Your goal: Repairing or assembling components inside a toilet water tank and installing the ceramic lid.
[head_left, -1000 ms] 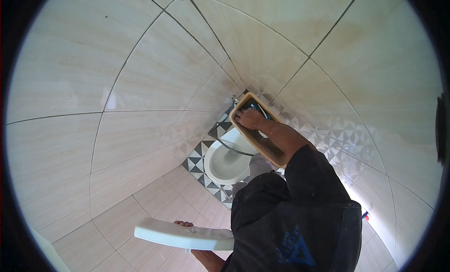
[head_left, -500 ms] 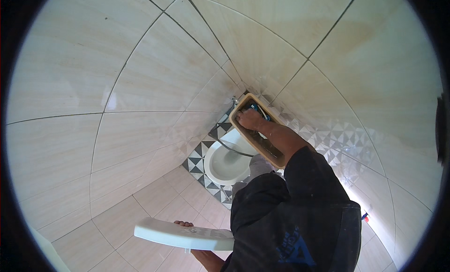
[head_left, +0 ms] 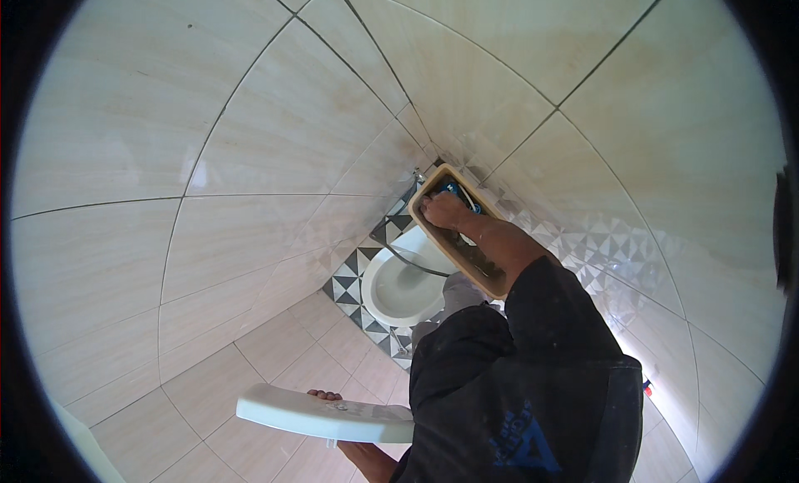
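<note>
With my left hand (head_left: 325, 395) I hold a long white toilet tank lid (head_left: 291, 412) level at my left side. The fingertips curl over its far edge, and the forearm passes beneath. My right hand (head_left: 446, 211) reaches into the uncovered toilet tank (head_left: 449, 256), near its far-left end. Its fingers bend downward inside; what they grip or touch is hidden. Beside that hand is a fitting with a blue part (head_left: 452, 187) and a pale, thin tube. Brownish water or staining shows in the tank under my forearm.
The white toilet bowl (head_left: 384, 316) stands left of the tank, with a dark hose (head_left: 416, 265) lying across it. A small metal valve (head_left: 418, 176) sits at the wall corner. Tiled walls (head_left: 275, 141) close in on both sides; black-and-white patterned tiles (head_left: 345, 291) surround the bowl.
The view has shifted very slightly. My right hand stays inside the tank with almost no movement, and my left hand keeps hold of the lid.
</note>
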`<action>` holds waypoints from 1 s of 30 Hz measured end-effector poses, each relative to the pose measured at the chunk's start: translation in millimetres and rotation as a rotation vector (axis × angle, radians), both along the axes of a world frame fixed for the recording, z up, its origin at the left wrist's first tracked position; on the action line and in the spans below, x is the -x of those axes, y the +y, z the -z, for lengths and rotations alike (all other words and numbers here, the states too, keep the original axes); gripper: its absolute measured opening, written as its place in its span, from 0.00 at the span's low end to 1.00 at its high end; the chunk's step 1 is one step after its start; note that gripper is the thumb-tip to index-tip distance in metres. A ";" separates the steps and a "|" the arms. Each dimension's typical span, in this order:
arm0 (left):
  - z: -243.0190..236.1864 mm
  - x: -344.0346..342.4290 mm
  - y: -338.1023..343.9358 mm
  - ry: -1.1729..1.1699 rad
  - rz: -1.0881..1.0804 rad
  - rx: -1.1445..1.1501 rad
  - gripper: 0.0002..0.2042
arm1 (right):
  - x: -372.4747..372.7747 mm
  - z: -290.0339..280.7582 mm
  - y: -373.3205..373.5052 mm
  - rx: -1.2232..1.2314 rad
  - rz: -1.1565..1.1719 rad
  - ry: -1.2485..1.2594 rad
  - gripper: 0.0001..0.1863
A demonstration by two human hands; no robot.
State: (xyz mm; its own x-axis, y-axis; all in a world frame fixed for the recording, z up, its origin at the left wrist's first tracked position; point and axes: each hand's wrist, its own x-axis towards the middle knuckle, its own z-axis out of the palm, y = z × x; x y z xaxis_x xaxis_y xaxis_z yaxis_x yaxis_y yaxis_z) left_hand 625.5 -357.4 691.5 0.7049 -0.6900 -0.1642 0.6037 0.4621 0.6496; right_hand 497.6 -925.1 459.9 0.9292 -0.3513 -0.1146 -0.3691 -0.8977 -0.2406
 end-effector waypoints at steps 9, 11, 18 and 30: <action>-4.6 8.6 -9.8 0.022 -0.164 -0.136 0.22 | 1.0 5.5 -0.2 0.108 -0.098 0.002 0.13; -3.8 7.9 -7.1 0.029 -0.170 -0.131 0.22 | 3.0 5.0 0.0 0.125 -0.119 -0.019 0.13; 1.8 1.1 -1.3 0.043 -0.021 -0.007 0.22 | 8.0 -2.4 -3.7 0.161 -0.193 -0.128 0.11; -3.9 6.8 -9.9 0.049 -0.178 -0.169 0.21 | 4.7 6.3 2.0 0.178 -0.125 -0.114 0.11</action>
State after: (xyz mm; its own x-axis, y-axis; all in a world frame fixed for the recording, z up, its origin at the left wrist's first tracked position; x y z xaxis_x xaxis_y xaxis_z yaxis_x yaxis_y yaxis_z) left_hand 618.6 -367.3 695.4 0.8011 -0.5156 -0.3041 0.5555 0.4510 0.6986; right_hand 493.0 -923.1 453.6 0.9700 -0.2383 0.0472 -0.2322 -0.9666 -0.1085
